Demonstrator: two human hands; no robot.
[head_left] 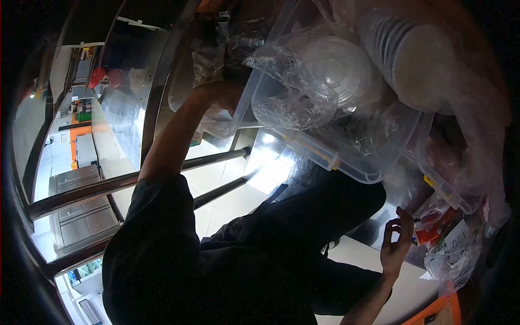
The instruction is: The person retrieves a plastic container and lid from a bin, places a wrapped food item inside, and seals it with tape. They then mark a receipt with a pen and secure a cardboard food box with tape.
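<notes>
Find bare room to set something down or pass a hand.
Set down: pale floor between leg and right hand; shiny panel between bars and bin, slope unclear. Pass a hand: gap between the bars. Crowded: bin, full of plastic; beside right hand, a bag.

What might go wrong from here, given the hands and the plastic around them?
The left hand is largely in shadow beside the yellow-latched clear plastic bin, so it could knock something unseen. The clear, round, film-wrapped plastic containers in that bin might slip if it is bumped. The right hand is close to a crumpled clear plastic bag, which might catch on the fingers.
</notes>
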